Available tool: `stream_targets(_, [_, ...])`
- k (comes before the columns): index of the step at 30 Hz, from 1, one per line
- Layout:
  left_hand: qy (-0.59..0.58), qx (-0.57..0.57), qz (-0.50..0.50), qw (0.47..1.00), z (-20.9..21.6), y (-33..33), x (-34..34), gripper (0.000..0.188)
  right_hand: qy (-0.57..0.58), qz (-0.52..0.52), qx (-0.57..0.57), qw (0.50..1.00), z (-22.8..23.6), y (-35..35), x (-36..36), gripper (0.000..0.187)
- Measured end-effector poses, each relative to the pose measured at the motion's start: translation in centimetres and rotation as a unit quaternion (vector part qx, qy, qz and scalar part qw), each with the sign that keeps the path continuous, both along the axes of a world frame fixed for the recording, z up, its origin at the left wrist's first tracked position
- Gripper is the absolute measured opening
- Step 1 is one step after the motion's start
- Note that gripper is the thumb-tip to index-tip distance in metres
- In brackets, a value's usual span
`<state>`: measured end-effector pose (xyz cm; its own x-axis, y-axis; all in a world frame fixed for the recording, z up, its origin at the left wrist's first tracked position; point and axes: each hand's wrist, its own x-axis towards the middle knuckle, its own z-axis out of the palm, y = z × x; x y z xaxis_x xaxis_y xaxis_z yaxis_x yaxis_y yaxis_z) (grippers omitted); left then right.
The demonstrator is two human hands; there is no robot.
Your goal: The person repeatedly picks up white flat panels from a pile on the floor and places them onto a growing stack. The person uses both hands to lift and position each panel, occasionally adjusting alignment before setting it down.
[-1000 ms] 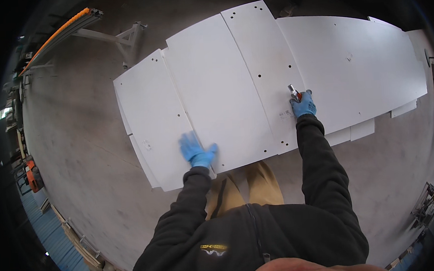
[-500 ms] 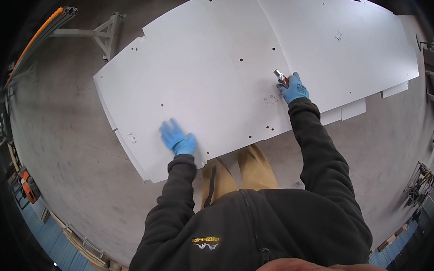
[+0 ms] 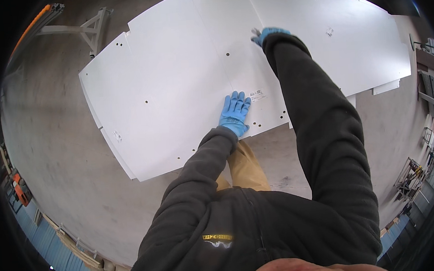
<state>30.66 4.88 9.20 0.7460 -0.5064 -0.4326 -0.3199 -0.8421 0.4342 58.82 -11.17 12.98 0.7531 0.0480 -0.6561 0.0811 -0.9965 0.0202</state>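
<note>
Large white sheet panels (image 3: 184,88) with small drilled holes lie overlapping at waist height in front of me. My left hand (image 3: 234,115), in a blue glove, rests flat on the near part of the middle panel, fingers outstretched and empty. Just beside its fingertips is a printed label (image 3: 257,95). My right hand (image 3: 272,31), also blue-gloved, reaches over the far part of that panel, near its right edge. It is closed round a small silver hand tool (image 3: 255,33), whose tip shows left of the fingers. The cuff and fingers hide the rest of it.
A pale metal frame (image 3: 94,31) stands beyond the panels at the far left, near an orange-edged bundle of profiles (image 3: 36,28). An orange machine (image 3: 21,189) sits at the left rim. Racks with metal parts (image 3: 411,178) line the right side. Concrete floor (image 3: 57,130) surrounds the panels.
My left hand has moved right across the panel to beside the label. My right hand has reached farther away and slightly left with the tool. The view has shifted a little.
</note>
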Motion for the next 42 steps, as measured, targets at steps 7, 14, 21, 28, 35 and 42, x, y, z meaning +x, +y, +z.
stream_targets(7, [0.008,0.016,0.004,1.0,0.1,-0.1,0.1,0.102,0.218,0.133,-0.041,0.966,1.0,-4.4,-11.1,0.047])
stream_targets(14, [0.008,0.025,0.006,1.0,0.7,-0.4,0.1,0.101,0.32,0.192,-0.101,0.922,-4.7,-7.8,-16.2,0.065])
stream_targets(21, [0.004,0.029,0.01,1.0,0.7,-0.5,-0.1,0.101,-0.064,-0.17,0.148,0.972,4.4,1.7,5.0,0.082])
stream_targets(28, [0.013,0.061,-0.007,0.998,1.6,-0.5,0.0,0.103,0.281,0.047,-0.063,0.956,4.6,1.3,-11.6,0.06])
stream_targets(35, [-0.019,0.028,-0.007,0.999,1.2,0.1,-0.7,0.102,0.094,-0.178,0.057,0.978,8.4,-0.2,-10.8,0.067])
stream_targets(42, [-0.043,-0.002,0.026,0.999,1.0,3.5,-4.7,0.097,0.186,-0.242,0.156,0.939,11.0,2.9,-16.5,0.074])
